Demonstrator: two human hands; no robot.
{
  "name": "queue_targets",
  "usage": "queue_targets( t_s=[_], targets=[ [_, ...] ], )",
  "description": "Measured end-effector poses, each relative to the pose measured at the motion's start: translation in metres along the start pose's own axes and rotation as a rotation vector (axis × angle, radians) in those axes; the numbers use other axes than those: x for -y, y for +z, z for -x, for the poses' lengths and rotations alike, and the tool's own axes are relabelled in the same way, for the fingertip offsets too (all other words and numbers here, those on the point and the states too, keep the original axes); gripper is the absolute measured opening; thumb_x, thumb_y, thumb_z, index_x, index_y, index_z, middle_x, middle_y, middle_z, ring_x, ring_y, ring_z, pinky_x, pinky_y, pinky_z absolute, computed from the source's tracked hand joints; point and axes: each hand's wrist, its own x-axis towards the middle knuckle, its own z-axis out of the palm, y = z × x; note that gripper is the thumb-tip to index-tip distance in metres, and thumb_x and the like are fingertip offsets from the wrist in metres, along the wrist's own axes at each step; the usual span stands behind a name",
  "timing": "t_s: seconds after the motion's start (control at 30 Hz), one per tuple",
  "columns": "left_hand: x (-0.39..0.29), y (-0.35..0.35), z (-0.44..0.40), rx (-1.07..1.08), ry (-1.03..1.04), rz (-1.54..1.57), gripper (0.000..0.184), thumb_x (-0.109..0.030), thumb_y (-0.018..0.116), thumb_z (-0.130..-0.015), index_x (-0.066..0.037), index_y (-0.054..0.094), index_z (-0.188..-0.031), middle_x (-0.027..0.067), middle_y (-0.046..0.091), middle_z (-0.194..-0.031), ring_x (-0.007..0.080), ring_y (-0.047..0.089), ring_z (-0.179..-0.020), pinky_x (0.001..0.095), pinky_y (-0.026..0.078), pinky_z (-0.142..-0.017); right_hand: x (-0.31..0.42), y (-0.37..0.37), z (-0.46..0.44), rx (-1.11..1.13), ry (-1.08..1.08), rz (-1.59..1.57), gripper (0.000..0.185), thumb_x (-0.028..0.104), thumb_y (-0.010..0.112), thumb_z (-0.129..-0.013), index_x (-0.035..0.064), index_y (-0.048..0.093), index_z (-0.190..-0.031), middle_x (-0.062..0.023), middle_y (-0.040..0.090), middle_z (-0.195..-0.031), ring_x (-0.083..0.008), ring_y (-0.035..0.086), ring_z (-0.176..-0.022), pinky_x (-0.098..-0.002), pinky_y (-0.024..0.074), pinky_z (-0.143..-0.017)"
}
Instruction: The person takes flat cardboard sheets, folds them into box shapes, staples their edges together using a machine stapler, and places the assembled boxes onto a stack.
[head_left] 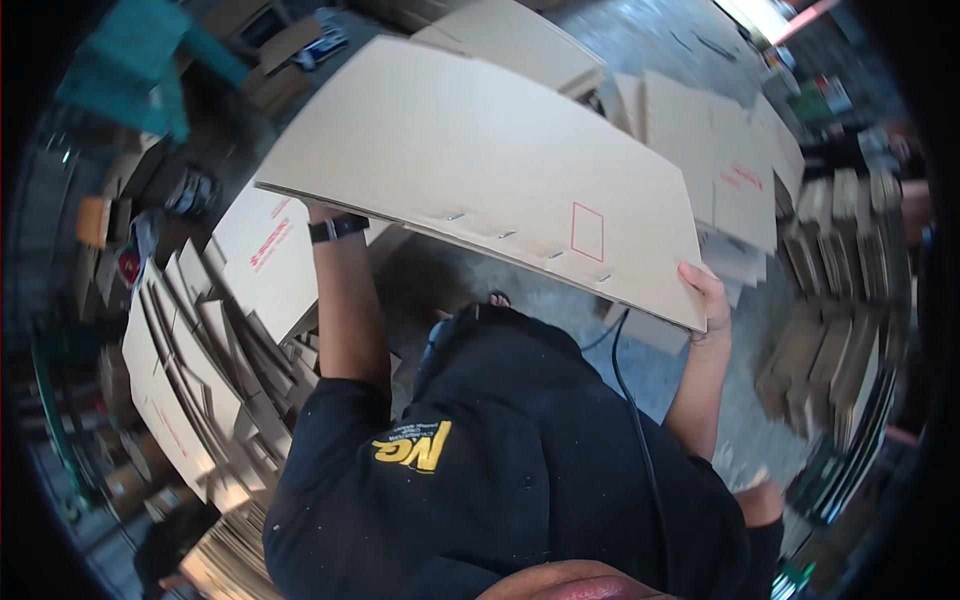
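A large flattened cardboard box (470, 140) is held up in front of my body, tilted. Its near edge carries a row of several metal staples and a red printed rectangle. My left hand (322, 213) supports it near the left corner, its fingers mostly hidden beneath the board; a black band is on that wrist. At the right corner, my right hand (708, 295) grips the edge, with the thumb on the top face and the other fingers underneath.
Upright flattened boxes (190, 370) stand on my left, beside a printed sheet (265, 250). More cardboard sheets (715, 150) lie ahead to the right. Bundled stacks (840, 240) sit at far right. A black cable (640, 430) runs down my shirt. Teal sheeting (130, 60) hangs at upper left.
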Motion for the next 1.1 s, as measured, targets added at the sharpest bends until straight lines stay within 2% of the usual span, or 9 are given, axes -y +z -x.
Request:
queue_targets(
  t_s=[0.33, 0.57, 0.63, 0.7, 0.73, 0.8, 0.83, 0.93, 1.1],
  targets=[
    [0.080, 0.164, -0.023, 0.135, -0.166, 0.049, 0.042, -0.032, 0.040, -0.101, 0.000, 0.058, -0.121, 0.0144, 0.066, -0.117, 0.0281, 0.064, -0.106, 0.0425, 0.054, -0.087, -0.046, -0.071, 0.063, -0.068, -0.351, -0.413, 0.047, 0.019, 0.070, -0.093, 0.0010, 0.056, -0.134, -0.0115, 0.065, -0.128, -0.0240, 0.063, -0.117, -0.0383, 0.0516, -0.099],
    [0.013, 0.260, -0.047, 0.259, 0.053, 0.041, 0.048, -0.034, 0.039, -0.100, 0.002, 0.055, -0.128, 0.0162, 0.064, -0.123, 0.0312, 0.062, -0.113, 0.0458, 0.051, -0.096, -0.034, -0.033, 0.039, -0.091, -0.605, -0.392, 0.052, 0.023, 0.074, -0.091, 0.0026, 0.055, -0.136, -0.0092, 0.063, -0.130, -0.0256, 0.061, -0.120, -0.0397, 0.0493, -0.102],
    [-0.013, 0.285, -0.024, 0.291, 0.133, 0.041, 0.050, -0.034, 0.039, -0.100, 0.003, 0.054, -0.130, 0.0167, 0.063, -0.125, 0.0321, 0.061, -0.115, 0.0467, 0.050, -0.098, -0.026, -0.015, 0.019, -0.175, -0.659, -0.383, 0.048, 0.020, 0.078, -0.088, 0.0038, 0.060, -0.130, -0.0063, 0.066, -0.120, -0.0222, 0.064, -0.111, -0.0370, 0.0493, -0.099],
    [-0.017, 0.296, 0.041, 0.318, 0.131, 0.013, 0.051, -0.034, 0.039, -0.100, 0.003, 0.053, -0.132, 0.0172, 0.063, -0.126, 0.0330, 0.060, -0.117, 0.0477, 0.049, -0.100, -0.013, 0.005, 0.006, -0.169, -0.706, -0.377, 0.045, 0.020, 0.078, -0.088, 0.0036, 0.061, -0.127, -0.0059, 0.067, -0.118, -0.0213, 0.064, -0.110, -0.0363, 0.0501, -0.097],
    [-0.009, 0.296, 0.081, 0.348, 0.059, -0.037, 0.033, -0.033, 0.041, -0.100, -0.008, 0.060, -0.107, 0.0095, 0.068, -0.109, 0.0185, 0.065, -0.087, 0.0332, 0.052, -0.068, -0.005, 0.014, -0.001, -0.190, -0.746, -0.368, 0.043, 0.020, 0.078, -0.088, 0.0034, 0.063, -0.125, -0.0055, 0.067, -0.116, -0.0204, 0.064, -0.108, -0.0357, 0.0509, -0.096],
    [0.014, 0.290, 0.130, 0.503, -0.043, -0.131, 0.046, -0.030, 0.049, -0.099, 0.001, 0.053, -0.132, 0.0091, 0.066, -0.118, 0.0222, 0.065, -0.107, 0.0365, 0.054, -0.091, 0.005, 0.025, -0.013, -0.171, -0.800, -0.354, 0.040, 0.019, 0.078, -0.089, 0.0032, 0.064, -0.123, -0.0056, 0.067, -0.115, -0.0199, 0.064, -0.107, -0.0352, 0.0515, -0.094],
    [0.027, 0.279, 0.133, 0.508, -0.051, -0.306, 0.047, -0.026, 0.053, -0.100, 0.001, 0.050, -0.137, 0.0140, 0.061, -0.127, 0.0264, 0.062, -0.113, 0.0461, 0.051, -0.098, 0.006, 0.027, -0.017, -0.188, -0.837, -0.327, 0.038, 0.018, 0.077, -0.089, 0.0031, 0.064, -0.121, -0.0057, 0.067, -0.115, -0.0193, 0.064, -0.106, -0.0347, 0.0521, -0.092],
    [0.039, 0.281, 0.135, 0.422, -0.109, -0.301, 0.035, -0.016, 0.054, -0.102, 0.000, 0.055, -0.133, 0.0083, 0.067, -0.113, 0.0205, 0.067, -0.099, 0.0390, 0.056, -0.092, 0.011, 0.020, -0.025, -0.180, -0.860, -0.301, 0.034, 0.016, 0.075, -0.090, 0.0028, 0.065, -0.120, -0.0057, 0.067, -0.115, -0.0185, 0.064, -0.106, -0.0341, 0.0518, -0.092],
    [0.045, 0.285, 0.128, 0.446, -0.141, -0.360, 0.026, -0.018, 0.061, -0.100, 0.002, 0.062, -0.117, 0.0102, 0.068, -0.114, 0.0191, 0.067, -0.102, 0.0374, 0.058, -0.087, 0.015, 0.031, -0.016, -0.172, -0.925, -0.274, 0.031, 0.015, 0.073, -0.092, 0.0019, 0.065, -0.119, -0.0057, 0.066, -0.114, -0.0179, 0.063, -0.105, -0.0333, 0.0506, -0.092]
  ],
)
